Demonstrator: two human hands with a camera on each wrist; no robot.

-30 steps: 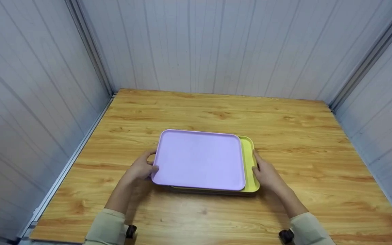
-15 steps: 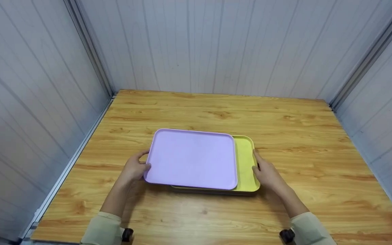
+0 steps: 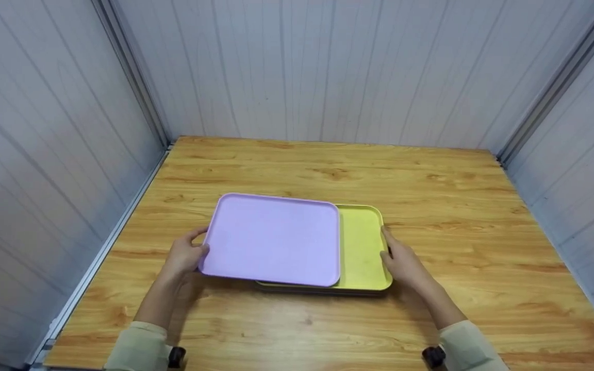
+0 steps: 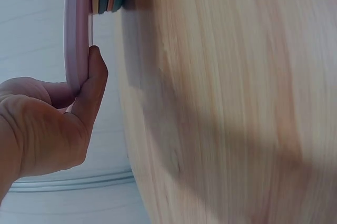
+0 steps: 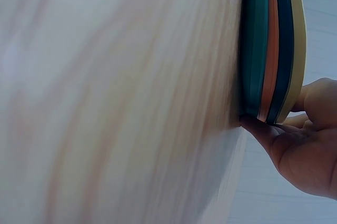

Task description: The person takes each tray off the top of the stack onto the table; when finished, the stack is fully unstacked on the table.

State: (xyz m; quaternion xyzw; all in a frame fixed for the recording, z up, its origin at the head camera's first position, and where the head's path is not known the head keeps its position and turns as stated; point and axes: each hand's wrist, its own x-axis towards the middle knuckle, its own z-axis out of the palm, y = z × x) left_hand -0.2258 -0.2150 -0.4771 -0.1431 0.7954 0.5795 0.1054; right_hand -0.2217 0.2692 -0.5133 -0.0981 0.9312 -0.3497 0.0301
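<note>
My left hand (image 3: 186, 254) pinches the left rim of a light purple tray (image 3: 274, 239), thumb on top and fingers under the edge. In the left wrist view the purple tray (image 4: 77, 34) sits between thumb and fingers, apart from the table. It overlaps a yellow tray (image 3: 363, 247), the top one of a stack, and sticks out past its left side. My right hand (image 3: 402, 260) holds the stack's right edge. The right wrist view shows a dark blue tray (image 5: 285, 45), an orange tray (image 5: 270, 50) and a teal tray (image 5: 255, 50) under the yellow one.
The stack stands on a wood-grain table (image 3: 297, 330). Pale panel walls rise behind it (image 3: 302, 67), at the left (image 3: 44, 154) and at the right (image 3: 580, 170).
My left hand has drawn the purple tray steadily leftward, so more of the yellow tray shows at the right. The right hand and the stack have stayed in place.
</note>
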